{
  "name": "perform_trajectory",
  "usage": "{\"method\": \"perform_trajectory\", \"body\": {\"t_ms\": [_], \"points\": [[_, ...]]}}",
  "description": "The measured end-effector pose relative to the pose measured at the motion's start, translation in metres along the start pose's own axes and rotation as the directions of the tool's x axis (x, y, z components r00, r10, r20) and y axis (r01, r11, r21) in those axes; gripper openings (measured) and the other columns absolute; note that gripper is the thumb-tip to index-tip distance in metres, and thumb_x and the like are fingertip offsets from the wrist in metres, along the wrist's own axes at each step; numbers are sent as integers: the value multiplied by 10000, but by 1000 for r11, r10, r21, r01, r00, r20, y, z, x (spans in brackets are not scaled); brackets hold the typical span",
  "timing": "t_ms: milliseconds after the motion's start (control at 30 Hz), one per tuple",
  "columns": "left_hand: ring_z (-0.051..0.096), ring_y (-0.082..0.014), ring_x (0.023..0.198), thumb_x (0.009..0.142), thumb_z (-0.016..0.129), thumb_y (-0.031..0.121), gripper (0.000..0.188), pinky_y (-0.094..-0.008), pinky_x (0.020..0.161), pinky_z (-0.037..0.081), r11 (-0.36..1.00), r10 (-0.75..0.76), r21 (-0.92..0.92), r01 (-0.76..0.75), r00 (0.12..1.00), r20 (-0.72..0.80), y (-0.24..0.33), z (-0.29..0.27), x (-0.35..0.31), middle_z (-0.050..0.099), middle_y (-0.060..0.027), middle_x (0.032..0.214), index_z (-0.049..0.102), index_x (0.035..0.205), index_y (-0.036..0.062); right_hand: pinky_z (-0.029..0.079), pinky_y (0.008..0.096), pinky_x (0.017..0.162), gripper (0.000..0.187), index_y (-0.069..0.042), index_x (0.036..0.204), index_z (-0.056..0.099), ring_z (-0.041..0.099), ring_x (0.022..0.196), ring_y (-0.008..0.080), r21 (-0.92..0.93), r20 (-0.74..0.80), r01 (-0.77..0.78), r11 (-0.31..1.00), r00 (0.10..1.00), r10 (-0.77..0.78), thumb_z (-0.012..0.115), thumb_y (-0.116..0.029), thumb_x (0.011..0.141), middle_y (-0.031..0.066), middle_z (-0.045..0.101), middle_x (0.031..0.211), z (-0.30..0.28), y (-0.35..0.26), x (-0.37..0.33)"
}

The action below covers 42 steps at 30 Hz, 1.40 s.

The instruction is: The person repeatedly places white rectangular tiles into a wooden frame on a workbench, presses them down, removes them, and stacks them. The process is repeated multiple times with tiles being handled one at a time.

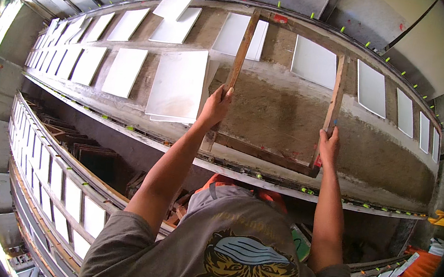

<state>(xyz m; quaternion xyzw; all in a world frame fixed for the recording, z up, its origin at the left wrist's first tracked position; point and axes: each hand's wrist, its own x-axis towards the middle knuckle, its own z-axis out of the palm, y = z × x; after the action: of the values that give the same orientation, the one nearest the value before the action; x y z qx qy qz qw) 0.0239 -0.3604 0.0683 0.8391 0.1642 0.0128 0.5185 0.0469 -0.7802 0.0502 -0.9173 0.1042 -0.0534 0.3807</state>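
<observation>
A wooden frame (pixel 267 150) with long side bars and a near crossbar lies on or just above the brown, rough surface of a long bench (pixel 394 163). Around its left bar the fingers of my left hand (pixel 216 106) are wrapped. My right hand (pixel 330 144) grips the right bar, close to the near corner. Left of the frame, next to my left hand, lies a small stack of white sheets (pixel 178 81), the top one stained brownish near its lower edge. Beyond the right bar is another white sheet (pixel 315 61), partly covered by that bar.
More white sheets (pixel 125 72) lie in two rows toward the left, others (pixel 371 89) to the right. Yellow-green clips (pixel 307 191) line the bench edges. Dark boards (pixel 94 158) are stacked below. A second rack (pixel 64 180) of white sheets stands lower left; orange cloth (pixel 416 270) is lower right.
</observation>
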Motion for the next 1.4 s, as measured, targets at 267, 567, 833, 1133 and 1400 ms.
{"method": "perform_trajectory", "body": {"t_ms": [267,567,833,1133,1400], "points": [[651,-379,850,1045,499,474,563,-446,784,505,991,-106,83,101,993,54,-53,4,-10,656,-246,916,533,1265,-43,489,478,1011,740,23,1534,321,588,1245,397,-130,205,-141,981,965,166,603,-397,993,276,549,1398,27,-8,-13],[615,-443,1114,1015,538,499,606,-488,937,477,990,60,135,-46,993,-103,-111,35,-9,632,-306,1165,511,1315,-26,470,495,1033,733,34,1518,346,566,1263,420,-131,140,-74,989,986,93,624,-372,976,284,538,1406,56,43,-14],[624,-455,1093,989,586,475,607,-503,923,482,980,-63,188,57,998,26,-104,23,-22,627,-312,1173,507,1287,-47,458,501,1039,657,7,1442,472,527,1290,453,-324,87,-75,943,990,108,666,-366,937,312,493,1433,56,33,-29],[538,-504,1079,1005,557,340,417,-592,895,440,890,116,449,-76,991,-62,-98,33,-32,532,-295,1152,492,1137,-50,477,524,954,604,39,1347,535,573,1138,448,-269,43,-35,962,998,48,699,-329,896,263,547,1235,59,50,-33],[569,-515,1039,1028,522,368,459,-601,857,465,862,-6,507,-1,1000,12,-93,32,-34,537,-316,1158,450,1184,-58,457,539,1010,640,56,1413,457,504,1244,461,-286,143,-27,958,987,71,669,-338,956,287,488,1341,55,50,-32]]}}
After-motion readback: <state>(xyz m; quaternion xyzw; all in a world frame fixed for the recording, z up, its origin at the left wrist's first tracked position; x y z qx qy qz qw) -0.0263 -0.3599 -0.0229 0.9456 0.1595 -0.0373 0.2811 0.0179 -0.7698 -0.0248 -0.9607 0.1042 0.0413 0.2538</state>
